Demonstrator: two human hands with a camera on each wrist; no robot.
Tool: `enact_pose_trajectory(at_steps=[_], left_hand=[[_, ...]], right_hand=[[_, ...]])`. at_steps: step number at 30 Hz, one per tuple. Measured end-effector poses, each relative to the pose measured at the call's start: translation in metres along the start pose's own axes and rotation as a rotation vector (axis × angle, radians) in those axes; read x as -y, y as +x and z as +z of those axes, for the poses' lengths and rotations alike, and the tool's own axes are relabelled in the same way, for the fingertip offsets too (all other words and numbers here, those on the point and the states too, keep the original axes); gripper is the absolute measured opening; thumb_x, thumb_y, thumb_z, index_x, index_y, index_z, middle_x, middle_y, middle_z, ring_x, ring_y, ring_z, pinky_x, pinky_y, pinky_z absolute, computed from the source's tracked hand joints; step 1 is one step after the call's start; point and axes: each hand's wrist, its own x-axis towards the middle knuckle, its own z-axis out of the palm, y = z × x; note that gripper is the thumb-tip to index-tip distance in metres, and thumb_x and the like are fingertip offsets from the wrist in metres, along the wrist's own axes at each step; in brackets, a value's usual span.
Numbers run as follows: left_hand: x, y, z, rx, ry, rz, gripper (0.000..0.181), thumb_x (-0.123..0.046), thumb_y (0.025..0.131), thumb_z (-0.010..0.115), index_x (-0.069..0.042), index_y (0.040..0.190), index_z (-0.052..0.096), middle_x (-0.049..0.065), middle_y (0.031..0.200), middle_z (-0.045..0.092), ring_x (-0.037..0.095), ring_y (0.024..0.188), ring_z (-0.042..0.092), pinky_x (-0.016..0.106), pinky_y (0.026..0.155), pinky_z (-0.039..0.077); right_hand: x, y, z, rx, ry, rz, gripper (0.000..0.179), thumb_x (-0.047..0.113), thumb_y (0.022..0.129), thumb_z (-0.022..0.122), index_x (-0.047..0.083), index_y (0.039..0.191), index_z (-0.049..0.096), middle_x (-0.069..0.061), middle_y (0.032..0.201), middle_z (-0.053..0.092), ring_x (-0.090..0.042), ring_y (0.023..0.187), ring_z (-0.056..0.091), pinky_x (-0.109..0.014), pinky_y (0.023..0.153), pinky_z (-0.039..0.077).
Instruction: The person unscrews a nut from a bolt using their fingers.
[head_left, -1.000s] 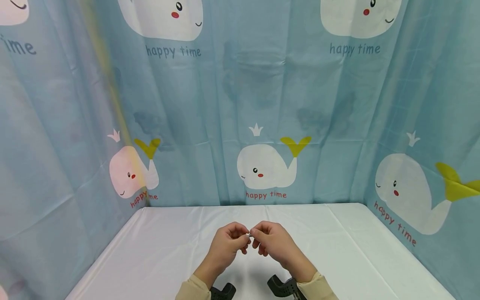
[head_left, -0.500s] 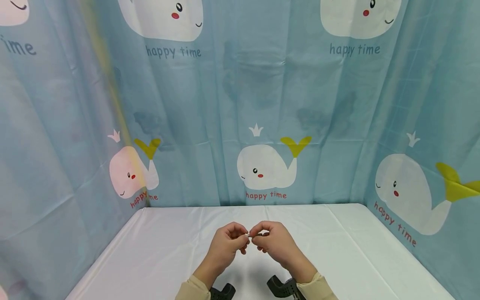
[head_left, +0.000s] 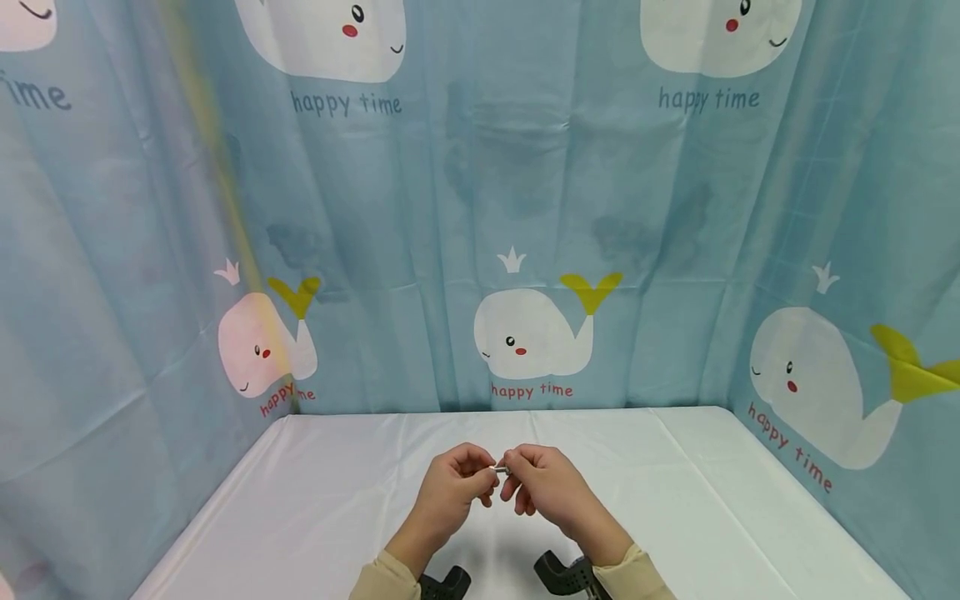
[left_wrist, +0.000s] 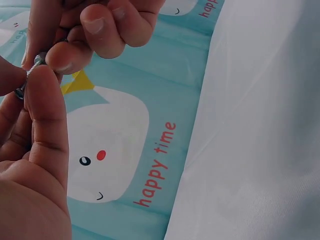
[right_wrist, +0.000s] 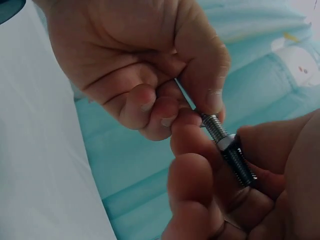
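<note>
Crosswise, threaded bolt (right_wrist: 216, 129), long axis running left hand (head_left: 452, 485) to right hand (head_left: 547, 482), fingers of both clamped on it

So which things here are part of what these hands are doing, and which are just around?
Part of the job:
small silver threaded metal rod
left hand and right hand, both pinching it

Just around:
white cloth-covered table
blue whale-print fabric curtain
black curved wrist pieces
</note>
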Motion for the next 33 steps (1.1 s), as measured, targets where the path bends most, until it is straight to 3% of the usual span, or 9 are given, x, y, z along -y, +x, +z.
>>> enact_pose_trajectory(at_steps=[7,12,18,22,27,33], left_hand=[[0.0023,0.0008,-0.0011,0.01,0.005,-0.003,0.008,-0.001,0.088,0.064,0.002,0.096,0.064,0.012,0.08,0.065,0.021,0.068,0.062,0.034,0.062,0.058],[0.0028,0.0008,-0.0013,0.003,-0.003,0.003,0.011,-0.001,0.089,0.065,0.005,0.097,0.063,0.01,0.078,0.065,0.019,0.069,0.061,0.033,0.062,0.058],[0.0006,0.0,-0.0004,-0.004,-0.011,-0.001,0.01,-0.001,0.089,0.065,0.004,0.098,0.064,0.01,0.078,0.064,0.02,0.07,0.061,0.033,0.061,0.057],[-0.0008,-0.001,-0.0001,-0.006,-0.02,0.0,0.011,-0.001,0.09,0.065,0.004,0.099,0.063,0.011,0.079,0.064,0.02,0.071,0.061,0.033,0.061,0.057],[-0.0006,-0.001,-0.0003,-0.005,-0.02,-0.001,0.011,-0.002,0.09,0.065,0.004,0.099,0.064,0.011,0.079,0.064,0.02,0.07,0.061,0.033,0.062,0.057],[-0.0009,-0.0009,-0.0011,-0.008,-0.008,-0.002,0.012,-0.002,0.09,0.066,0.004,0.1,0.064,0.01,0.079,0.064,0.02,0.07,0.061,0.034,0.062,0.058]], right_hand=[[0.0016,-0.0001,-0.0013,-0.017,-0.008,-0.026,0.016,0.019,0.098,0.064,0.004,0.099,0.07,-0.011,0.086,0.067,-0.018,0.058,0.055,-0.027,0.051,0.047],[0.0033,0.0007,-0.0008,-0.028,-0.013,-0.031,0.015,0.011,0.093,0.067,0.001,0.103,0.067,-0.011,0.091,0.066,-0.018,0.059,0.054,-0.028,0.052,0.047],[0.0044,0.0003,-0.0014,-0.03,-0.016,-0.032,0.014,0.002,0.086,0.066,0.005,0.1,0.067,-0.01,0.099,0.064,-0.02,0.062,0.057,-0.033,0.056,0.049],[0.0021,0.0008,-0.0025,-0.041,-0.009,-0.011,0.017,0.013,0.091,0.067,0.005,0.106,0.067,-0.009,0.097,0.066,-0.021,0.063,0.059,-0.033,0.054,0.05],[-0.0019,0.0013,-0.0021,-0.016,0.017,0.031,0.029,0.033,0.1,0.061,0.005,0.101,0.068,-0.01,0.08,0.068,-0.019,0.057,0.057,-0.03,0.05,0.048],[-0.0023,0.0013,-0.0018,-0.017,0.033,-0.01,0.022,0.025,0.1,0.062,0.004,0.1,0.068,-0.01,0.081,0.067,-0.019,0.058,0.055,-0.028,0.051,0.048]])
